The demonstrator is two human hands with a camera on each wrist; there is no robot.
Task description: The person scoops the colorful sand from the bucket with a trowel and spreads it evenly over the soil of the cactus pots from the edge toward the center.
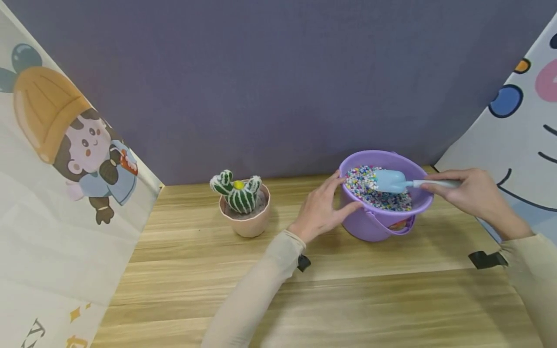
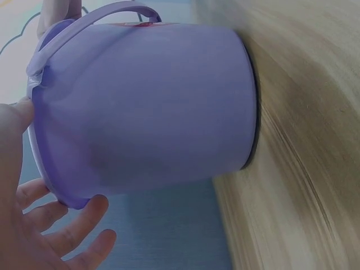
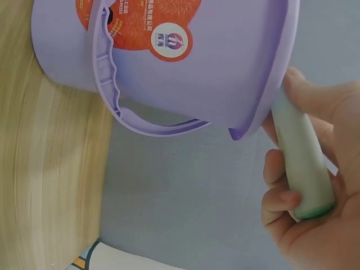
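A purple bucket (image 1: 370, 227) stands upright at the right, part filled with small multicoloured beads (image 1: 365, 181). My left hand (image 1: 319, 208) holds its rim at the left side, thumb toward the front and fingers spread round the edge. The left wrist view shows the thumb tip (image 2: 25, 109) against the rim. In my right hand (image 1: 474, 191) is the pale handle of a light blue scoop (image 1: 390, 181), gripped with the fingers curled round it. The scoop's blade lies over the beads inside the bucket, while its handle (image 3: 304, 160) crosses the right rim.
A potted cactus (image 1: 243, 198), green with white stripes and a yellow flower, sits left of my left hand. The bucket's handle (image 3: 149, 126) hangs down at its side. Behind the wooden table (image 1: 183, 270) rises a grey-blue wall (image 1: 261, 96), with printed panels at both sides.
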